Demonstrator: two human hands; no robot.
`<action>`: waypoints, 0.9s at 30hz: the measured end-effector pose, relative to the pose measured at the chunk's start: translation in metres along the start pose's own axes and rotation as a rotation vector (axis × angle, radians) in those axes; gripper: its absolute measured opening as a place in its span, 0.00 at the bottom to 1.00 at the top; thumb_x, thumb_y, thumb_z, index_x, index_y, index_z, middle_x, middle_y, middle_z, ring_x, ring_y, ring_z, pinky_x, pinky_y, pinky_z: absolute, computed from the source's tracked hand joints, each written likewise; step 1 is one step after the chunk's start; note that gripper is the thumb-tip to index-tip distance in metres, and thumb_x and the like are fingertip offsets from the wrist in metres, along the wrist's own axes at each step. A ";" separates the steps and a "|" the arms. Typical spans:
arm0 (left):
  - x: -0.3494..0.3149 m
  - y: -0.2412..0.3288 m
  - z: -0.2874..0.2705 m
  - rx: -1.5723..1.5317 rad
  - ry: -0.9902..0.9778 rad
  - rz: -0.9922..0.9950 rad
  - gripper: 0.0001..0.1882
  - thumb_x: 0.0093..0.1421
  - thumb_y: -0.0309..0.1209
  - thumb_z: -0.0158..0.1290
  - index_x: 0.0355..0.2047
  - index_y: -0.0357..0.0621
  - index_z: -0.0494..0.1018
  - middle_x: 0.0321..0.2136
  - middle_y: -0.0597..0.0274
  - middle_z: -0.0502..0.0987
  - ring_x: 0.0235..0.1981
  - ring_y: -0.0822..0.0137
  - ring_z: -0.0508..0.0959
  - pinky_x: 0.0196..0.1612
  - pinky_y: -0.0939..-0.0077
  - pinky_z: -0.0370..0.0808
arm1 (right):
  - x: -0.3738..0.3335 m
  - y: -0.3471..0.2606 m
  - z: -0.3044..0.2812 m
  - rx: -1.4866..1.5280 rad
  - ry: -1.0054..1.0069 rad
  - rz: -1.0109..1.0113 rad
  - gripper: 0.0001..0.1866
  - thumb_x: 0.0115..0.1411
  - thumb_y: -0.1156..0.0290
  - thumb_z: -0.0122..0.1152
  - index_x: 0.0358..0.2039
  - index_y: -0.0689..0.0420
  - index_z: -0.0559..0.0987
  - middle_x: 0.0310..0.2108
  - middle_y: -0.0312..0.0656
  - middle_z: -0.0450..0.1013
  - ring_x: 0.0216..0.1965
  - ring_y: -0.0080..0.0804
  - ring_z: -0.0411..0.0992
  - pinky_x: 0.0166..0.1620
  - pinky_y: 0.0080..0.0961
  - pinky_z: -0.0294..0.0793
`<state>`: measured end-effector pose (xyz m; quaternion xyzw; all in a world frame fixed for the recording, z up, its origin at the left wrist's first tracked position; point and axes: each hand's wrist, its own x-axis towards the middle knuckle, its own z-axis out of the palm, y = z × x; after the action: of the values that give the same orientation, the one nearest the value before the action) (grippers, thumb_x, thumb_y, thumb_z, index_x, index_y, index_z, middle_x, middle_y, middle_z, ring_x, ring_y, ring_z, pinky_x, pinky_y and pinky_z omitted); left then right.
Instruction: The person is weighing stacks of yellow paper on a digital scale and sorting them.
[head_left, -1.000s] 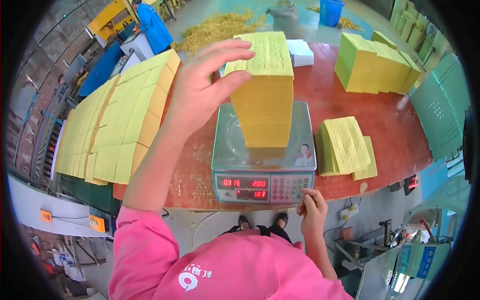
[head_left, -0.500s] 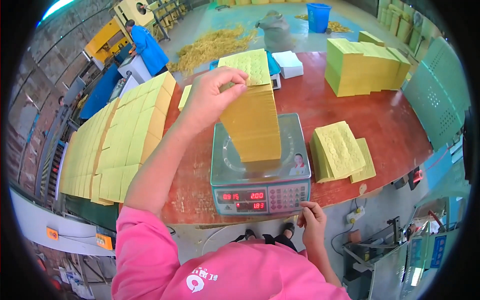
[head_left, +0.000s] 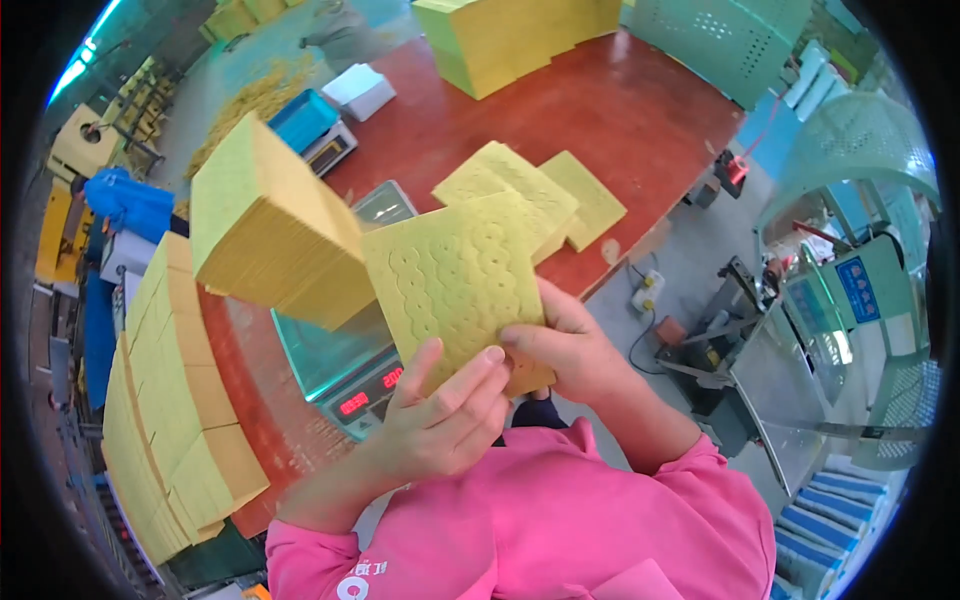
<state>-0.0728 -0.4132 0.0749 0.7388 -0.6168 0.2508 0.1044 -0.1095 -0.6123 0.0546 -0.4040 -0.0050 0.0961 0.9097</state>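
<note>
The red wooden tabletop point(head_left: 540, 90) carries a tall, blocky yellow paper stack point(head_left: 280, 235) on a teal-edged scale point(head_left: 325, 352); the half-curled left grip point(head_left: 450, 425), closure unclear, touches a square embossed yellow paper bundle point(head_left: 450, 270) aloft beside it; the right grip point(head_left: 572, 345) clasps its right edge; best keep sheets squared.

The right hand point(head_left: 575, 350) grips an embossed yellow pad point(head_left: 455, 275) by its right side, the left hand point(head_left: 440, 420) touching its near edge — to the left, a tall stack point(head_left: 280, 230) stands on a scale point(head_left: 322, 362) on the tabletop point(head_left: 570, 105).
</note>
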 end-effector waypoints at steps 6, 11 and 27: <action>0.020 -0.011 0.033 -0.226 0.124 -0.213 0.20 0.64 0.40 0.53 0.51 0.43 0.68 0.55 0.48 0.71 0.57 0.50 0.71 0.61 0.44 0.62 | -0.020 -0.071 -0.118 -0.540 0.572 -0.352 0.25 0.55 0.82 0.49 0.56 0.62 0.70 0.48 0.37 0.71 0.48 0.25 0.69 0.54 0.25 0.67; 0.012 -0.018 0.038 -0.237 0.192 -0.593 0.19 0.60 0.28 0.55 0.51 0.37 0.69 0.53 0.47 0.72 0.54 0.44 0.72 0.56 0.52 0.70 | 0.029 -0.106 -0.228 -0.784 0.626 -0.243 0.26 0.54 0.83 0.47 0.56 0.63 0.70 0.47 0.40 0.71 0.49 0.27 0.68 0.54 0.24 0.66; -0.055 -0.014 -0.020 0.196 0.448 -1.058 0.16 0.62 0.18 0.45 0.51 0.31 0.70 0.53 0.45 0.73 0.56 0.55 0.73 0.59 0.64 0.67 | 0.079 -0.088 -0.273 -1.592 0.557 -0.391 0.23 0.61 0.76 0.55 0.58 0.57 0.71 0.53 0.42 0.73 0.44 0.27 0.74 0.46 0.25 0.73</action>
<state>-0.0700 -0.3535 0.0662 0.8816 -0.1005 0.3706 0.2746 0.0067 -0.8561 -0.0698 -0.9216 0.0828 -0.1966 0.3244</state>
